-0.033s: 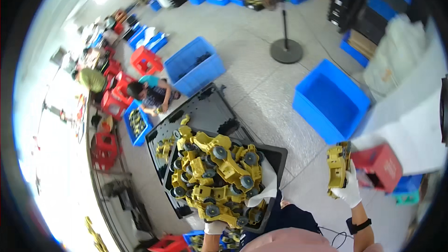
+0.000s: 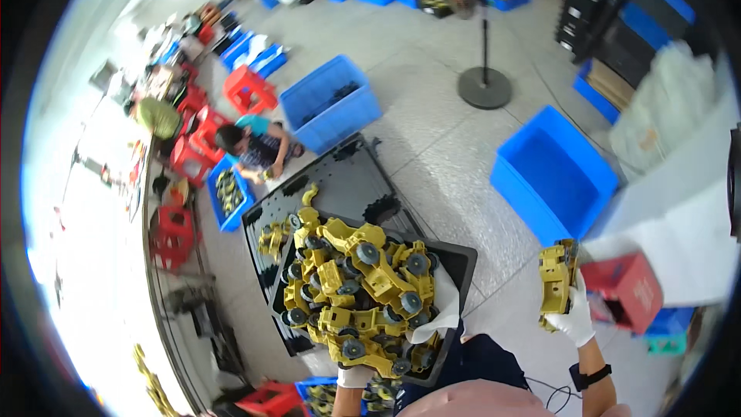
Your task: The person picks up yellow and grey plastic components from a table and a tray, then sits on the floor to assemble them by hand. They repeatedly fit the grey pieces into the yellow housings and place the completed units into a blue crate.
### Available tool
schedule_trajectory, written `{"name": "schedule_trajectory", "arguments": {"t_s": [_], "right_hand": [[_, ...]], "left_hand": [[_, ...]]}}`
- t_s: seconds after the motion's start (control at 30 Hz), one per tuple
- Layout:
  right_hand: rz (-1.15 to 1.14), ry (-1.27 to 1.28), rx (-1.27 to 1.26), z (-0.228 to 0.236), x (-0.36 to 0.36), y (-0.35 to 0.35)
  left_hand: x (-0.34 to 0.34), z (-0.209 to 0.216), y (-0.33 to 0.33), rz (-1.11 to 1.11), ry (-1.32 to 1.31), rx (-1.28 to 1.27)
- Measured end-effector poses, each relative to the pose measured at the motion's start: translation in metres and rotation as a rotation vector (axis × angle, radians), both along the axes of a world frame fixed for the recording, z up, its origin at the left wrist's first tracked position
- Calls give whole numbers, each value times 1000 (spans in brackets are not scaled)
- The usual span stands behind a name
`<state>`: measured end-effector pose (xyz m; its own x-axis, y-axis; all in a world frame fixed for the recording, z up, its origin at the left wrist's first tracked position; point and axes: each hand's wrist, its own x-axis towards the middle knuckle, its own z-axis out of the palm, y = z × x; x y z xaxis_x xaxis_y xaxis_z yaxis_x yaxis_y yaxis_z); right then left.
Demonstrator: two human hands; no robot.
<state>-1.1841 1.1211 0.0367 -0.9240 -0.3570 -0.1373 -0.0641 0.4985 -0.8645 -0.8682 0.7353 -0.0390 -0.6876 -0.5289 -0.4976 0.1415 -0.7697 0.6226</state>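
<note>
Grey floor (image 2: 432,154) bears blue bins (image 2: 529,205); a black tray (image 2: 461,266) holds yellow vehicles (image 2: 384,284).

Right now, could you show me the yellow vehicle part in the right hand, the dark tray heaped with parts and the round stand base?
Yellow vehicle part (image 2: 553,287): head view, on its yellow body.
Dark tray (image 2: 461,262): head view, on its bare right-hand side.
Round stand base (image 2: 485,93): head view, on its top face.

The gloved right hand (image 2: 575,320) grips a yellow vehicle body (image 2: 554,284); the gloved left hand (image 2: 354,377) is at the near edge of a black tray (image 2: 458,262) heaped with wheeled yellow vehicles (image 2: 380,284).
</note>
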Motion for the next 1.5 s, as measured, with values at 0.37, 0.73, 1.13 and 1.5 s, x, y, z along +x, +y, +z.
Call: {"name": "schedule_trajectory", "arguments": {"t_s": [0.37,0.73,1.13,1.5], "right_hand": [[621,-199,95,-50,-187,-166],[976,-112,171,-180,-229,-286],[1125,-60,90,-211,-131,-373],[1200,40,-65,-251,-82,-415]], "left_hand": [[3,-40,68,504,55,194],[-48,-18,130,899,-370,116],[53,-130,86,891,-211,292],[91,-207,-42,898,-140,144]]}}
